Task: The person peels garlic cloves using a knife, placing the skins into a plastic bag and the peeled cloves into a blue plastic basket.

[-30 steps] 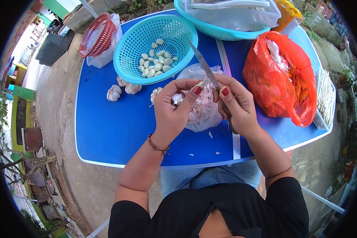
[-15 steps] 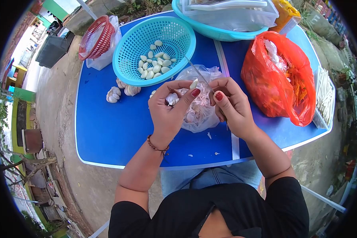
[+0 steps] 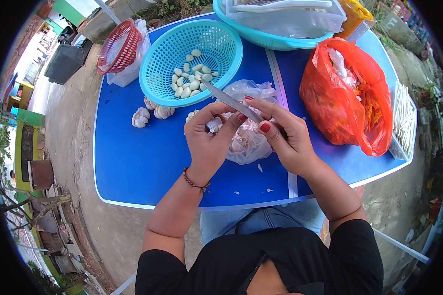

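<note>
My right hand (image 3: 290,137) grips a knife (image 3: 234,102), its blade slanting up and left across the fingertips of my left hand (image 3: 206,140). Garlic (image 3: 213,125) with white papery skin is tucked in the curled fingers of my left hand. Whatever lies between the left thumb and forefinger is covered by the blade. Beneath both hands rests a clear plastic bag (image 3: 251,142) with garlic skins in it. Peeled garlic cloves (image 3: 186,83) sit in the turquoise basket (image 3: 157,54) beyond my left hand. Unpeeled garlic bulbs (image 3: 141,117) lie beside that basket.
On the blue table (image 3: 133,167), a red plastic bag (image 3: 330,108) stands at the right, beside a container of white sticks (image 3: 402,118). A turquoise basin (image 3: 280,43) holding plastic containers is at the back. A red basket (image 3: 128,54) sits at the back left.
The knife has turned so its blade's flat side shows, and its tip has swung left over the left fingertips. The clove seen there earlier is now hidden. My right forefinger has stretched along the blade.
</note>
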Available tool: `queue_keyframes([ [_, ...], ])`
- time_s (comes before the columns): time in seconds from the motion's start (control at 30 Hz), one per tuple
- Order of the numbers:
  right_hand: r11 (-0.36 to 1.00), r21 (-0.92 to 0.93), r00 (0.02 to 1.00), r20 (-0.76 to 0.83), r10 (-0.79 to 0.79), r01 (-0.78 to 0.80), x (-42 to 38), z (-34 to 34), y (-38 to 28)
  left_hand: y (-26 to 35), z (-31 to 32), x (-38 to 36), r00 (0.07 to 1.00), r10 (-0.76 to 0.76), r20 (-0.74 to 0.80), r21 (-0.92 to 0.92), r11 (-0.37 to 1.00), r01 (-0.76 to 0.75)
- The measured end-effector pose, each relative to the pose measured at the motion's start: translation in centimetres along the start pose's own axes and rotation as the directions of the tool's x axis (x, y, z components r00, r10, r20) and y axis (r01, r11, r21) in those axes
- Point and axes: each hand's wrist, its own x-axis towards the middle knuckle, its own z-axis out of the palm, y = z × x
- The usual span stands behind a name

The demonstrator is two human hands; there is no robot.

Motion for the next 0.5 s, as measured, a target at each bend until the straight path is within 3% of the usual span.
queue_keyframes([
  [0.1,0.973,-0.210,0.994,-0.031,-0.101,0.092,-0.05,0.07,0.32,-0.29,-0.07,-0.06,1.000,-0.002,-0.007,-0.001,1.000,0.002],
  [0.2,0.966,-0.247,0.994,-0.055,-0.093,0.077,-0.11,0.16,-0.02,-0.59,-0.08,-0.11,1.000,0.004,-0.013,-0.028,1.000,-0.004],
  [0.4,0.970,-0.219,0.991,-0.059,-0.121,0.106,0.11,0.19,0.40,-0.09,0.11,-0.03,0.995,-0.093,0.030,-0.136,0.986,0.096],
  [0.5,1.000,-0.022,0.998,-0.062,0.000,-0.001,0.05,0.20,0.30,-0.17,0.02,0.10,0.991,-0.123,0.044,-0.195,0.972,0.130],
])
